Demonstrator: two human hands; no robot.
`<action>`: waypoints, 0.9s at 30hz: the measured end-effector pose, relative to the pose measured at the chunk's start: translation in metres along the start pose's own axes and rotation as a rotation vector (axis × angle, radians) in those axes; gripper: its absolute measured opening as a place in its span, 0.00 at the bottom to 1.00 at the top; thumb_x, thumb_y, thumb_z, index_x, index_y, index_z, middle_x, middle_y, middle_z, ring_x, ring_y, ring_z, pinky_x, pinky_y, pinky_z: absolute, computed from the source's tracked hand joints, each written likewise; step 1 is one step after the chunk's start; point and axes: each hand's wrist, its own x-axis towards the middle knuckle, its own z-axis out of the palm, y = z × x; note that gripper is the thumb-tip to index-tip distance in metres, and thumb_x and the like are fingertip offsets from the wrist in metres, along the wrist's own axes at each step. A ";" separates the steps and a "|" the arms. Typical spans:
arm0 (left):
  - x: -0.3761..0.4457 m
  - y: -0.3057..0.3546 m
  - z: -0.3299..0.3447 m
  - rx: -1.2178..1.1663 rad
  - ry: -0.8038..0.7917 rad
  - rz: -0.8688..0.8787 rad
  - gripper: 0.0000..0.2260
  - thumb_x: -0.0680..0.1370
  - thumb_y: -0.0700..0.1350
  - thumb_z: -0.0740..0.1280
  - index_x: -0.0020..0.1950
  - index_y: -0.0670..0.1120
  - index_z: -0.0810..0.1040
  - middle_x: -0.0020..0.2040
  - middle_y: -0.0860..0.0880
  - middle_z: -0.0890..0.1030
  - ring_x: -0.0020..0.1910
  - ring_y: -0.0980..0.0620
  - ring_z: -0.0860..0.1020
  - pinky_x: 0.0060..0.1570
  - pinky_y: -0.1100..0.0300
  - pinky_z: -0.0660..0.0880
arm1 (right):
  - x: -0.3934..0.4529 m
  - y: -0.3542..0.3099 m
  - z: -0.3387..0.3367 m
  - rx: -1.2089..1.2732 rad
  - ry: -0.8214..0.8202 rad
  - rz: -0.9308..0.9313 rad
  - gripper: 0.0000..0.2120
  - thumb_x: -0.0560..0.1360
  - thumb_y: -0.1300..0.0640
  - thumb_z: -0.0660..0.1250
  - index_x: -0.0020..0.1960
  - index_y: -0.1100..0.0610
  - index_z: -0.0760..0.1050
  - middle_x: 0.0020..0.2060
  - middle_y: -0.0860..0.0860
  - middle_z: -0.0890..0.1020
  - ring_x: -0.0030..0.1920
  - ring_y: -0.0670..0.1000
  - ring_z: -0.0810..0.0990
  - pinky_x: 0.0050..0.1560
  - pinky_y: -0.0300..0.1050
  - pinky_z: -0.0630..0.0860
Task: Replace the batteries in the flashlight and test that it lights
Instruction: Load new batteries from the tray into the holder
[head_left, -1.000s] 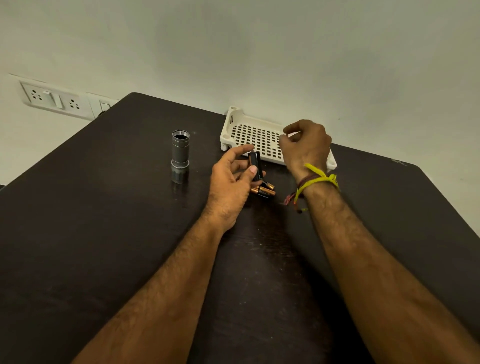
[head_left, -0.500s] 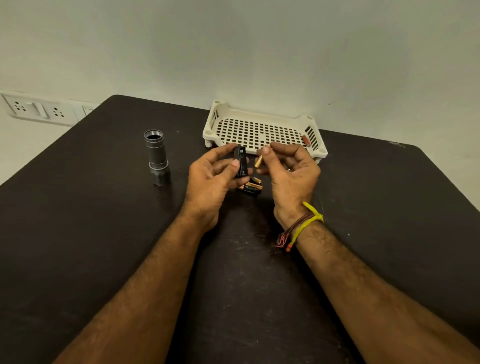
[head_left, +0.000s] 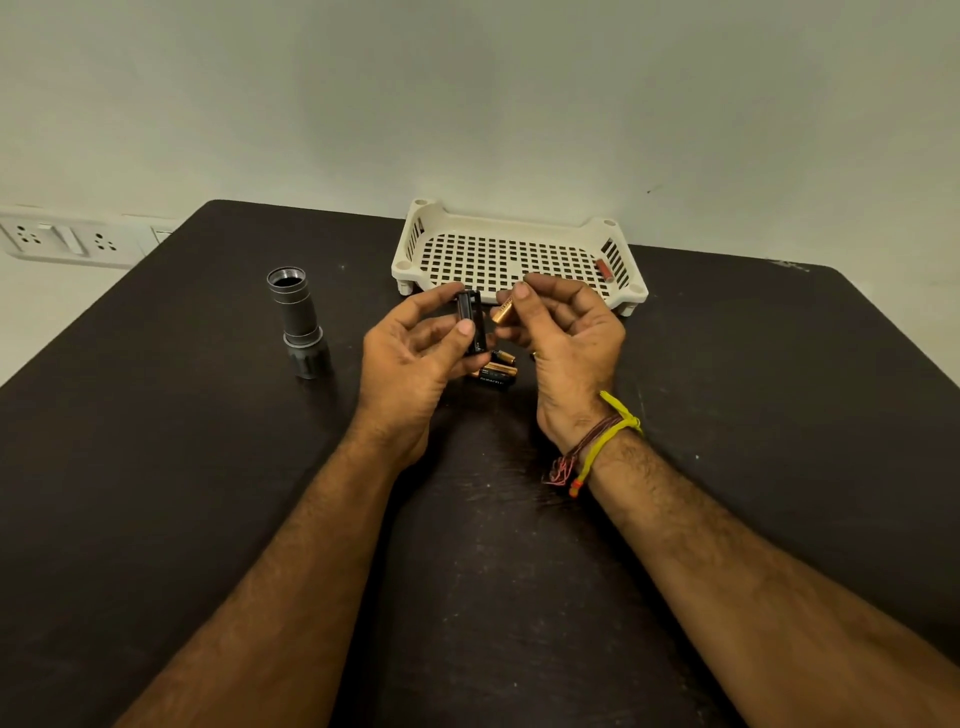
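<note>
My left hand (head_left: 410, 364) grips a small black battery holder (head_left: 471, 321) upright between thumb and fingers. My right hand (head_left: 563, 343) pinches a copper-topped battery (head_left: 503, 312) just to the right of the holder, its tip close to it. Two more black-and-copper batteries (head_left: 496, 370) lie on the dark table (head_left: 156, 467) under my hands. The grey flashlight body (head_left: 297, 318) stands on its head at the left, its threaded end open upward.
A white perforated tray (head_left: 519, 249) sits at the table's far edge against the wall, with a small red item (head_left: 604, 269) at its right end. A wall socket strip (head_left: 62, 236) is at the far left.
My right hand came back from the tray with a battery and brought it next to the holder in my left hand. The view shifted slightly.
</note>
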 end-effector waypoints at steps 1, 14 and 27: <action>0.000 0.000 0.000 0.001 0.001 0.001 0.18 0.78 0.33 0.69 0.67 0.41 0.75 0.55 0.38 0.84 0.51 0.43 0.85 0.47 0.54 0.84 | 0.000 0.000 0.000 0.000 -0.003 -0.001 0.05 0.76 0.67 0.72 0.51 0.63 0.78 0.43 0.62 0.85 0.36 0.52 0.86 0.37 0.45 0.84; 0.000 0.000 0.001 0.018 0.004 -0.005 0.18 0.78 0.32 0.68 0.67 0.42 0.76 0.54 0.39 0.84 0.46 0.47 0.86 0.47 0.55 0.84 | 0.002 0.003 -0.002 -0.048 -0.003 -0.064 0.06 0.74 0.67 0.73 0.49 0.61 0.79 0.46 0.64 0.85 0.41 0.52 0.86 0.41 0.44 0.84; 0.002 -0.002 -0.002 0.001 0.007 0.017 0.18 0.78 0.31 0.68 0.66 0.44 0.78 0.59 0.37 0.82 0.53 0.47 0.85 0.47 0.56 0.83 | -0.009 0.006 -0.002 -0.356 -0.131 -0.372 0.08 0.73 0.64 0.76 0.48 0.54 0.82 0.43 0.50 0.85 0.44 0.50 0.86 0.48 0.47 0.84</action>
